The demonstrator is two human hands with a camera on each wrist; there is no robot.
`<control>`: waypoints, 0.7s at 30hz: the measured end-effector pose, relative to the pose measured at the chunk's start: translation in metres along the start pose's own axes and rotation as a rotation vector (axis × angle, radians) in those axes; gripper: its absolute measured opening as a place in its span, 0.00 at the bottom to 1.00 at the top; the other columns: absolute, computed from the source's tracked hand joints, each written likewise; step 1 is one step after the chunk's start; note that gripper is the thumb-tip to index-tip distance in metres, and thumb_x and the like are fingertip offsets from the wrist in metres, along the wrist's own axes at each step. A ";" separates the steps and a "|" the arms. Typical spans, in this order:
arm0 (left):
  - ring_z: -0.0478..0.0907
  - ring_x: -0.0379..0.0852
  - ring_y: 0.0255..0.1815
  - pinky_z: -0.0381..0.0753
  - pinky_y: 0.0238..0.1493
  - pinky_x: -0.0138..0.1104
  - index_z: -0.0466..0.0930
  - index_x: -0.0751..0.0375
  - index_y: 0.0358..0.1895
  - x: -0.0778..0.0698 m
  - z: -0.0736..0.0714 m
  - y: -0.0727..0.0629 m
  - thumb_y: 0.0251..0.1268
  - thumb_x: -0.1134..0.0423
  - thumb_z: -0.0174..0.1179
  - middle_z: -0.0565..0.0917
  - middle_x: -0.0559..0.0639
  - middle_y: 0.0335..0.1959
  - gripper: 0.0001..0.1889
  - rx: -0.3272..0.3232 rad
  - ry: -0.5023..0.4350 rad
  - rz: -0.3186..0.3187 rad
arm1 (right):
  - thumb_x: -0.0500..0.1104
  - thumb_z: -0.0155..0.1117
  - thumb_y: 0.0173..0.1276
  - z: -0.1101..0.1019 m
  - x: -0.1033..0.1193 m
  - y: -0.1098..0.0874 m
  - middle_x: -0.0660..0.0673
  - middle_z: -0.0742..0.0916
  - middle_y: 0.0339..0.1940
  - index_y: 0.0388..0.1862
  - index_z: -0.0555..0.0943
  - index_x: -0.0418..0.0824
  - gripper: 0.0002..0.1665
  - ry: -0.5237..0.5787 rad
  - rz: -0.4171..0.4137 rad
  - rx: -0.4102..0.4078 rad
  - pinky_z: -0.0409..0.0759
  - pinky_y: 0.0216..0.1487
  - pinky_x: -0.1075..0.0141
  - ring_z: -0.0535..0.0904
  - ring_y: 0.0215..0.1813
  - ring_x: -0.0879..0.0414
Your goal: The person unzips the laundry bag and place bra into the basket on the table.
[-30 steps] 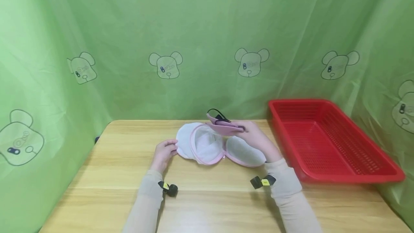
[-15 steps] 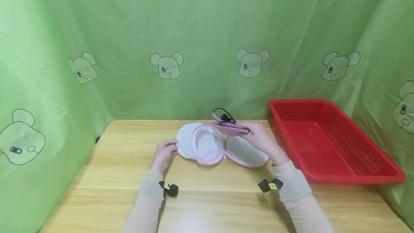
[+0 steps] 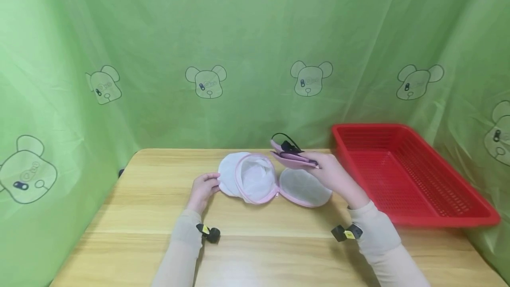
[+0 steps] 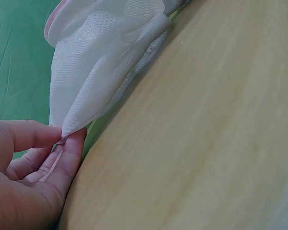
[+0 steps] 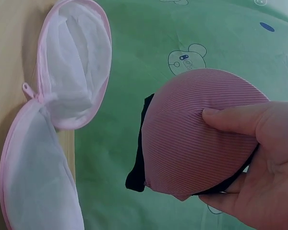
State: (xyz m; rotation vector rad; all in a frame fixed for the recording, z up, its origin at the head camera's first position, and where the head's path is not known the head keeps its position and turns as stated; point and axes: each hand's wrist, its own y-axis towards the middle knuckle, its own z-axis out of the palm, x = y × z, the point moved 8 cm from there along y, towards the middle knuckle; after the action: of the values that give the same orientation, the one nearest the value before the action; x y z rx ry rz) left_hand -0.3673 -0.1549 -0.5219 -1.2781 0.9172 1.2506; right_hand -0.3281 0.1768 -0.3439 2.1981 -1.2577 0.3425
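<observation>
A white mesh laundry bag [image 3: 256, 178] with pink zip trim lies on the table, its round lid [image 3: 304, 187] folded out to the right. My left hand [image 3: 203, 189] pinches the bag's left edge between thumb and fingers; the left wrist view shows the mesh [image 4: 101, 67] drawn up from the fingertips. My right hand [image 3: 332, 172] holds a folded pink bra [image 3: 292, 159] with black straps above the lid. Seen from the right wrist, the ribbed cup [image 5: 201, 139] has my thumb pressed on it and the other fingers behind. The bag's zip pull [image 5: 28, 90] hangs at the hinge.
A red plastic basket [image 3: 370, 216] with slotted sides stands at the right of the wooden table [image 3: 255, 251]. Green curtains [image 3: 255, 21] with bear prints enclose the back and both sides.
My right hand has moved to the right with the bra, from over the bag's mouth to over the lid. My left hand stays at the bag's edge.
</observation>
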 end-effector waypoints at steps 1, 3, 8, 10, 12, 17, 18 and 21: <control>0.82 0.40 0.35 0.86 0.40 0.29 0.75 0.79 0.52 0.000 0.000 0.000 0.60 0.81 0.53 0.80 0.64 0.49 0.15 0.000 0.002 0.000 | 0.32 0.62 0.64 -0.001 -0.001 -0.001 0.36 0.87 0.52 0.57 0.81 0.38 0.21 0.000 0.003 -0.003 0.82 0.55 0.45 0.83 0.53 0.40; 0.82 0.40 0.35 0.86 0.41 0.29 0.76 0.78 0.51 0.001 0.000 0.000 0.60 0.80 0.53 0.80 0.64 0.49 0.15 0.000 0.003 -0.001 | 0.32 0.62 0.64 -0.005 -0.002 -0.003 0.37 0.87 0.52 0.57 0.81 0.39 0.21 -0.002 0.010 -0.008 0.82 0.55 0.45 0.84 0.53 0.40; 0.82 0.41 0.35 0.87 0.43 0.31 0.76 0.78 0.51 0.001 0.000 0.001 0.61 0.80 0.53 0.80 0.64 0.49 0.15 0.001 0.008 0.000 | 0.30 0.64 0.62 -0.014 -0.006 -0.008 0.36 0.87 0.49 0.55 0.82 0.38 0.21 -0.026 0.019 -0.038 0.82 0.53 0.45 0.84 0.51 0.40; 0.82 0.41 0.36 0.87 0.43 0.31 0.76 0.78 0.51 0.001 0.000 0.000 0.61 0.80 0.53 0.80 0.64 0.49 0.15 0.000 0.006 0.001 | 0.30 0.64 0.61 -0.018 -0.008 -0.009 0.35 0.87 0.48 0.54 0.83 0.37 0.20 -0.022 0.023 -0.047 0.82 0.52 0.44 0.83 0.49 0.40; 0.82 0.41 0.36 0.87 0.43 0.31 0.76 0.78 0.51 0.000 0.000 0.000 0.61 0.80 0.53 0.80 0.64 0.49 0.15 0.000 0.003 0.002 | 0.30 0.64 0.62 -0.023 -0.009 -0.011 0.35 0.87 0.47 0.53 0.83 0.36 0.19 -0.024 0.033 -0.053 0.82 0.51 0.45 0.82 0.48 0.40; 0.82 0.40 0.36 0.87 0.42 0.31 0.76 0.78 0.51 -0.002 0.001 -0.001 0.61 0.80 0.53 0.80 0.64 0.49 0.15 -0.002 0.002 0.003 | 0.31 0.64 0.63 -0.032 -0.014 -0.015 0.35 0.88 0.45 0.54 0.82 0.36 0.19 -0.048 0.073 -0.046 0.83 0.48 0.47 0.82 0.44 0.43; 0.82 0.40 0.36 0.87 0.42 0.31 0.76 0.78 0.52 -0.002 0.000 -0.001 0.61 0.80 0.53 0.80 0.64 0.49 0.15 -0.003 0.002 0.003 | 0.31 0.64 0.63 -0.034 -0.016 -0.016 0.35 0.88 0.45 0.55 0.81 0.36 0.19 -0.049 0.079 -0.043 0.83 0.48 0.46 0.82 0.44 0.43; 0.82 0.40 0.36 0.87 0.42 0.31 0.76 0.78 0.52 -0.001 0.000 -0.001 0.61 0.80 0.54 0.80 0.64 0.49 0.15 -0.005 0.003 -0.004 | 0.31 0.64 0.64 -0.039 -0.021 -0.019 0.34 0.87 0.45 0.56 0.81 0.36 0.20 -0.039 0.105 -0.029 0.82 0.50 0.43 0.82 0.44 0.41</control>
State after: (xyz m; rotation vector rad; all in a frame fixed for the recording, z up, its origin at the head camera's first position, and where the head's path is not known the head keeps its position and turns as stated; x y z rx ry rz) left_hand -0.3665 -0.1550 -0.5209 -1.2858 0.9140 1.2491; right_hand -0.3206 0.2220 -0.3291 2.1289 -1.3933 0.3223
